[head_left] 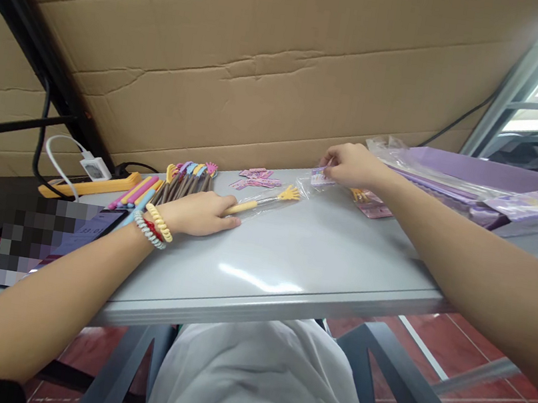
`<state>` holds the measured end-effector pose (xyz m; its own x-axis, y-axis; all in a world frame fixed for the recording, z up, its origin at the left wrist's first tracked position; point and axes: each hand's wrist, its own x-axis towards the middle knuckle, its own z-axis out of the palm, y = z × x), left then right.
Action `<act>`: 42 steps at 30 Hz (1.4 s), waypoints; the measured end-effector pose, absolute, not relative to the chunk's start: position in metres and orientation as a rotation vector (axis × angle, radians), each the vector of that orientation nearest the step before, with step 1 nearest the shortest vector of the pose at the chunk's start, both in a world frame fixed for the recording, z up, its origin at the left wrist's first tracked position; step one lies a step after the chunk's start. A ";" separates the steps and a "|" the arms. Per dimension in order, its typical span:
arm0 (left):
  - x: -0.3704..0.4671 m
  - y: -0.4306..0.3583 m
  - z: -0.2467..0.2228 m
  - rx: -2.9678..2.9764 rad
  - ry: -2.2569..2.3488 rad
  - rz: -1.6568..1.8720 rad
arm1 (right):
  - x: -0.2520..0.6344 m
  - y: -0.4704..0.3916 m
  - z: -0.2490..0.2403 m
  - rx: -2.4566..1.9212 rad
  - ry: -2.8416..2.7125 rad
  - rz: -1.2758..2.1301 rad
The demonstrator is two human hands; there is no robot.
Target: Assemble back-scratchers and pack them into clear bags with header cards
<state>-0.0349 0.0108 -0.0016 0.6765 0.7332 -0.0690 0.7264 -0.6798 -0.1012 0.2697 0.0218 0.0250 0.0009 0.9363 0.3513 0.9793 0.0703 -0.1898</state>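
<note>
A yellow hand-shaped stick lies in a clear plastic sleeve on the grey table. My left hand is closed on the handle end of the bagged stick, with coiled bands round the wrist. At the sleeve's far right end, my right hand pinches a small purple printed card. Several pink cards lie loose behind the sleeve. Left of them is a row of sticks with coloured hand-shaped ends.
Coloured handles and a phone lie at the left, near a white charger. A purple box with plastic wrapping stands at the right. Cardboard rises behind the table. A pink package lies under my right forearm.
</note>
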 end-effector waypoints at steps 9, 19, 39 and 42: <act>-0.035 0.010 -0.001 -2.812 -1.230 0.169 | 0.265 0.018 0.028 -1.937 -1.892 0.084; -0.035 0.010 0.000 -2.813 -1.227 0.166 | 0.264 0.018 0.028 -1.859 -1.860 0.181; -0.035 0.008 -0.001 -2.783 -1.233 0.179 | 0.263 0.011 0.030 -1.759 -1.997 0.303; -0.035 0.007 0.000 -2.782 -1.240 0.174 | 0.262 0.012 0.030 -1.770 -2.004 0.311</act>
<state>-0.0353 0.0071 -0.0001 0.6637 0.7450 -0.0670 0.7346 -0.6660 -0.1293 0.2624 0.0123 0.0298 -0.0788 0.9806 0.1793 0.8801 0.1529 -0.4495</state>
